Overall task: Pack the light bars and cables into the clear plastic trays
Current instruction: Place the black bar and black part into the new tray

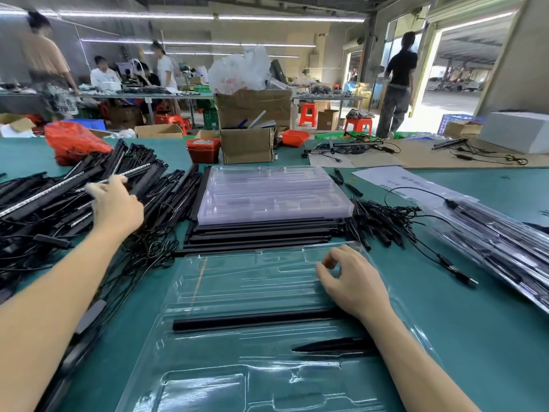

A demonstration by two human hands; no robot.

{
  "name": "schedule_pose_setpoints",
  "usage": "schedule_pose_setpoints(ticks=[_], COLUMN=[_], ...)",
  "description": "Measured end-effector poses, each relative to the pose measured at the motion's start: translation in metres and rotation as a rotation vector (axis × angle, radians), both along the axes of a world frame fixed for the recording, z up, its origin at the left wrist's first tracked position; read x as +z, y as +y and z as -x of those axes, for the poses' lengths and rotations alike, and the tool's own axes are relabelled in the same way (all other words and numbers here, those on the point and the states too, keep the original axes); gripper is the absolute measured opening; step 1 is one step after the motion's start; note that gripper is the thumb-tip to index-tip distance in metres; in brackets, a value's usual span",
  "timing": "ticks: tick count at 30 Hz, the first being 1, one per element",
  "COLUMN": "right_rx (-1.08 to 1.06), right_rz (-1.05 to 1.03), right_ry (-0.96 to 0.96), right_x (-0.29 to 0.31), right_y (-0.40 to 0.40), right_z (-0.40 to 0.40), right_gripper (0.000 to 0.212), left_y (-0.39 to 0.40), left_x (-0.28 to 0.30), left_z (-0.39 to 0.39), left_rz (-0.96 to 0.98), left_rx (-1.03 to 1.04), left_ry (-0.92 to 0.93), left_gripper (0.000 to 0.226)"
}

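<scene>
Clear plastic tray at the table's near edge holds one bar; my left hand pinches a light bar from the left-edge pile, my right hand, loosely curled and empty, should steady the tray.

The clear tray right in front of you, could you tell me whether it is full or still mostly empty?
Mostly empty: the clear tray holds one black bar and a smaller black piece; its other slots show bare plastic.

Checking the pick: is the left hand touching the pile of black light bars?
Touching: head view shows the left hand with fingers laid on a bar in the black light-bar pile.
</scene>
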State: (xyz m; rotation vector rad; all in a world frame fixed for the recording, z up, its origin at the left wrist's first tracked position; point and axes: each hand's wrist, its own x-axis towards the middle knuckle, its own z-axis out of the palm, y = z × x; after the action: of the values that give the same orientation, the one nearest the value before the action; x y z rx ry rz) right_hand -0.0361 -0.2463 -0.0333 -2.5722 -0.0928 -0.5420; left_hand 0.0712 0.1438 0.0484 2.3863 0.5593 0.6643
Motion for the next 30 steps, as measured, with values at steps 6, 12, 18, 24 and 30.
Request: schedule_pose_setpoints(ticks=[6, 12, 18, 24, 30], right_rx=[-0.002, -0.006, -0.003, -0.003, 0.007], right_rz=[0.005, -0.004, -0.01, -0.012, -0.037], right_ry=[0.003, -0.002, 0.004, 0.007, 0.01], right_x=[-0.001, 0.0, -0.002, -0.002, 0.0], right_y=[-0.001, 0.001, -0.001, 0.0, 0.0], right_z=[-0.001, 0.001, -0.001, -0.001, 0.0], right_gripper=[0.022, 0.022, 0.022, 0.021, 0.027], left_y=[-0.022, -0.066, -0.084, -0.081, -0.073], left_x=[-0.007, -0.044, -0.051, -0.051, -0.05], left_z=[0.008, 0.005, -0.005, -0.014, -0.014], left_rz=[-0.357, -0.267, -0.238, -0.206, -0.194], left_rx=[-0.189, -0.323, -0.09, -0.017, -0.064], left_ry=[-0.193, 0.292, 0.4, 0.447, 0.478], left_gripper=[0.028, 0.023, 0.042, 0.043, 0.04])
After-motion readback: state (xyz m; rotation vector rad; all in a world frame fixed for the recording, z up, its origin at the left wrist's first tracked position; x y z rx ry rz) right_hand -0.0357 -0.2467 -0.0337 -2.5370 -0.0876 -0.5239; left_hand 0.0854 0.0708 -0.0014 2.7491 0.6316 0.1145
